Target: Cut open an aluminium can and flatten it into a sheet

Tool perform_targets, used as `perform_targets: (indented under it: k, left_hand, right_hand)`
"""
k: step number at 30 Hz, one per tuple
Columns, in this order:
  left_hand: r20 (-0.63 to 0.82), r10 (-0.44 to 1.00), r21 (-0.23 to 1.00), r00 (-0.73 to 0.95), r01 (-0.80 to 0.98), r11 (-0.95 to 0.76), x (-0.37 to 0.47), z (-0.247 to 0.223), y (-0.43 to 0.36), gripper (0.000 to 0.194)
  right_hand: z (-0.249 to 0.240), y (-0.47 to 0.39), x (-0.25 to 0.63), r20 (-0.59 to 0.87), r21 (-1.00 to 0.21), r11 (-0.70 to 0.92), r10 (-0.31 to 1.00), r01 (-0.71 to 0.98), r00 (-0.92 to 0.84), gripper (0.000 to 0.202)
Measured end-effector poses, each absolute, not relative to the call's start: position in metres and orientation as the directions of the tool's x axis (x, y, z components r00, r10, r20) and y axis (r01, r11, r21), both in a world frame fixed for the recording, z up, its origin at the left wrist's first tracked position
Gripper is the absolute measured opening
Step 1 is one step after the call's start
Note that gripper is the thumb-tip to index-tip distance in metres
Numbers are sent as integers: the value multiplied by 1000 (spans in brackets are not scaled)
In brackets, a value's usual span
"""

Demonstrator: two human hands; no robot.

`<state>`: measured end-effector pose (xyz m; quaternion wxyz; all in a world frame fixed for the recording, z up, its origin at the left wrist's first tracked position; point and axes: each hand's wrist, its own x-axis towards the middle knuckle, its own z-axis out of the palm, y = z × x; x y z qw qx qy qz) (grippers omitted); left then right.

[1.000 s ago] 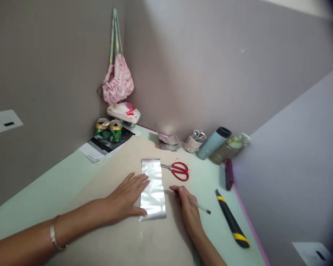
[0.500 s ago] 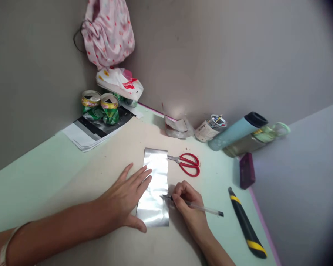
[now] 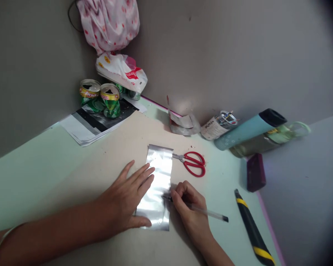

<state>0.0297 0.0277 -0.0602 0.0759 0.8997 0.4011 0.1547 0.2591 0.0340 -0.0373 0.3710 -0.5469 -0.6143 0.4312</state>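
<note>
Left hand (image 3: 127,197) spread wide on sheet (image 3: 160,181), grip empty. Right hand (image 3: 193,208) pinching pen (image 3: 215,215), tip seemingly touching sheet.

L forearm (image 3: 58,227) runs from lower L edge of view, slanting up & across to R, wrist approx. straight. L hand (image 3: 126,199) palm down, fingers (image 3: 148,185) extended: little finger well apart, other 3 closer tog.; L thumb (image 3: 140,222) stuck out sideways on the near side, wide gap btwn it & index. R forearm (image 3: 215,248) runs from bottom edge, angled up & L. R hand (image 3: 193,210) on its side, curled in a writing-type grip: R thumb (image 3: 179,203) & bent index pinched, other fingers mostly hidden. Hands near e/o, not touching.
</note>
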Motion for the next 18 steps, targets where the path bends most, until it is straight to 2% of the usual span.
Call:
perform_targets:
  k: [10, 15, 18]
  left_hand:
    - [220, 748, 307, 627, 683, -663, 28, -58, 30, 92]
    - [216, 755, 296, 619, 696, -655, 29, -54, 29, 93]
    - [222, 754, 299, 618, 694, -656, 28, -54, 29, 93]
  right_hand:
    - [-38, 32, 260, 5, -916, 58, 991, 396, -135, 33]
    - [-40, 25, 257, 100, -918, 101, 995, 384, -22, 33]
    - [-39, 25, 254, 94, -905, 112, 994, 410, -63, 33]
